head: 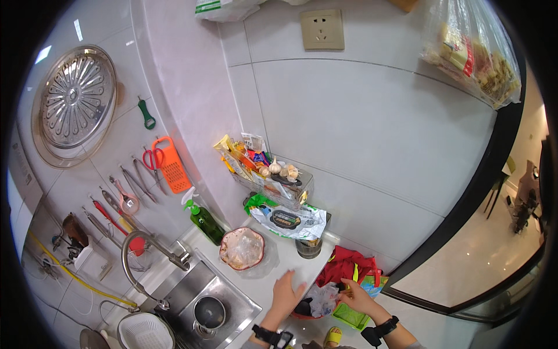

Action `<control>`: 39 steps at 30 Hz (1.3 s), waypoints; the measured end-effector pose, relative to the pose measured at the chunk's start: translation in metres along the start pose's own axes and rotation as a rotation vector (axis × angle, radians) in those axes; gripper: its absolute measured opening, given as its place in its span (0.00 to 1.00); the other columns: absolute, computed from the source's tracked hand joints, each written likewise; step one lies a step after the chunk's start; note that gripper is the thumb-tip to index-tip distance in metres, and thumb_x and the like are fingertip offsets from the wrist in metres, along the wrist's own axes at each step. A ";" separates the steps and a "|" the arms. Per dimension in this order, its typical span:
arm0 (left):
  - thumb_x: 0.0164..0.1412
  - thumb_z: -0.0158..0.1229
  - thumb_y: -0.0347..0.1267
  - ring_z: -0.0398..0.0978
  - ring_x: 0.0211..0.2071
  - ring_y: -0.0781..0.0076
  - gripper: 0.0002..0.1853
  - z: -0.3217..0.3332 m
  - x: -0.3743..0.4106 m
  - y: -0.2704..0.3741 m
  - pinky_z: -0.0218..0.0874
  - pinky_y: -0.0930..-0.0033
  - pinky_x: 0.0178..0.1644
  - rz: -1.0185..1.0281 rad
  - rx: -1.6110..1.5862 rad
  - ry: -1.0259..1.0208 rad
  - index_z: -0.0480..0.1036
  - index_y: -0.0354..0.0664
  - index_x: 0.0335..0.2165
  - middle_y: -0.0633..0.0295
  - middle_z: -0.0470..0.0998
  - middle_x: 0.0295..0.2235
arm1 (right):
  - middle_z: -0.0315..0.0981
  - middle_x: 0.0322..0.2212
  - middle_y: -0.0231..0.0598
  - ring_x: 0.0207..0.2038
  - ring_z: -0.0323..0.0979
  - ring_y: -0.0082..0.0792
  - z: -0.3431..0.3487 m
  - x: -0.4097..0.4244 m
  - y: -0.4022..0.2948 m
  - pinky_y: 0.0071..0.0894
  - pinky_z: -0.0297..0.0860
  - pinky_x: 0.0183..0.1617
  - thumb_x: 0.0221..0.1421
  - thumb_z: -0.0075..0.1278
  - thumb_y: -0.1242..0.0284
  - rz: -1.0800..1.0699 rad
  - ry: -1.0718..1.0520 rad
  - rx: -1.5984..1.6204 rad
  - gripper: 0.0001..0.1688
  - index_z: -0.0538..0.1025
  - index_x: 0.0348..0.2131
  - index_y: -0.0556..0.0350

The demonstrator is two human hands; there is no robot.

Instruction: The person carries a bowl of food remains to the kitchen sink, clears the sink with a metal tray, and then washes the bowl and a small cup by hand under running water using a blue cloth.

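My left hand (286, 293) is over the front edge of the white counter, its fingers apart and nothing in it. To its right, my right hand (356, 297) reaches over the floor beside the counter, near a red cloth bag (344, 267) and crumpled clear plastic bags (323, 300); whether it touches them I cannot tell. Both wrists wear black bands. Behind my left hand on the counter stand a scalloped bowl (231, 249) with clear plastic film in it, a dark glass jar (308, 248) and a white and green plastic package (287, 219).
A steel sink (244, 312) holding a dark round pot (209, 312) lies at left, under a curved faucet (126, 257). A green spray bottle (208, 224) and a clear bin with garlic (283, 194) stand behind. A green plastic basket (348, 317) sits on the floor.
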State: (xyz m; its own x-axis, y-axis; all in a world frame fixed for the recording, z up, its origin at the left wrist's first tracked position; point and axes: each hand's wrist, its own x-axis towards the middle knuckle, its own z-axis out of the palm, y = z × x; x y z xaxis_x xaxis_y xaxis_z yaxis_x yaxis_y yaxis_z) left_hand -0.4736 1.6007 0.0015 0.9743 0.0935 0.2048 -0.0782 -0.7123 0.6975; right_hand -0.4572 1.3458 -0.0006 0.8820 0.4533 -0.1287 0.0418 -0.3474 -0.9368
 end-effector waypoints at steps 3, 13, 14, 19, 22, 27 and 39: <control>0.52 0.54 0.42 0.69 0.39 0.60 0.28 0.011 0.070 -0.027 0.60 0.64 0.42 -0.163 -0.285 0.312 0.61 0.31 0.45 0.49 0.70 0.39 | 0.58 0.45 0.52 0.38 0.71 0.37 -0.023 -0.006 0.006 0.30 0.69 0.39 0.49 0.51 0.68 -0.014 -0.050 -0.017 0.33 0.57 0.51 0.62; 0.54 0.49 0.32 0.65 0.26 0.78 0.08 -0.009 0.158 -0.032 0.60 0.74 0.27 -0.528 -0.899 0.457 0.60 0.43 0.32 0.66 0.66 0.27 | 0.66 0.37 0.48 0.37 0.71 0.34 -0.044 -0.011 0.026 0.28 0.68 0.37 0.50 0.50 0.71 -0.023 -0.078 0.007 0.26 0.61 0.48 0.58; 0.54 0.47 0.30 0.65 0.28 0.78 0.07 -0.014 0.154 -0.032 0.60 0.76 0.29 -0.502 -0.929 0.484 0.60 0.44 0.34 0.68 0.65 0.27 | 0.67 0.35 0.46 0.38 0.70 0.32 -0.043 -0.008 0.030 0.27 0.68 0.37 0.51 0.48 0.72 -0.054 -0.050 0.021 0.24 0.62 0.47 0.59; 0.55 0.45 0.28 0.63 0.28 0.83 0.07 -0.053 0.094 0.019 0.59 0.78 0.30 -0.397 -1.182 0.366 0.60 0.44 0.35 0.68 0.66 0.29 | 0.65 0.40 0.37 0.43 0.65 0.27 -0.049 0.009 -0.011 0.25 0.64 0.43 0.54 0.45 0.72 -0.168 0.103 0.195 0.20 0.63 0.46 0.59; 0.55 0.45 0.25 0.63 0.27 0.85 0.05 -0.053 0.037 0.019 0.57 0.79 0.30 -0.354 -1.141 0.274 0.60 0.43 0.33 0.69 0.67 0.28 | 0.66 0.42 0.40 0.45 0.65 0.29 -0.041 0.025 -0.047 0.27 0.62 0.47 0.55 0.44 0.68 -0.184 0.053 0.269 0.24 0.61 0.49 0.61; 0.54 0.48 0.20 0.61 0.26 0.86 0.09 -0.042 -0.037 0.011 0.55 0.80 0.29 -0.364 -1.131 0.210 0.58 0.43 0.30 0.70 0.66 0.25 | 0.68 0.40 0.40 0.41 0.67 0.28 0.017 0.044 -0.071 0.27 0.63 0.45 0.53 0.46 0.66 -0.168 -0.181 0.327 0.25 0.62 0.48 0.61; 0.55 0.48 0.24 0.66 0.44 0.72 0.19 -0.057 -0.102 -0.030 0.57 0.70 0.48 -0.599 -1.086 0.022 0.62 0.36 0.47 0.62 0.69 0.44 | 0.72 0.32 0.44 0.34 0.69 0.25 0.065 0.037 -0.081 0.27 0.64 0.39 0.51 0.48 0.70 -0.145 -0.245 0.073 0.19 0.67 0.41 0.64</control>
State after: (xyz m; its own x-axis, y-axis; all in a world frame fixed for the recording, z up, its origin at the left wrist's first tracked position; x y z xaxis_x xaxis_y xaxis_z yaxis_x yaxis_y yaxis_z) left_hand -0.5829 1.6519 -0.0014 0.9138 0.2250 -0.3381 0.2334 0.3904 0.8906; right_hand -0.4579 1.4442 0.0494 0.7295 0.6814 -0.0586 0.1174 -0.2091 -0.9708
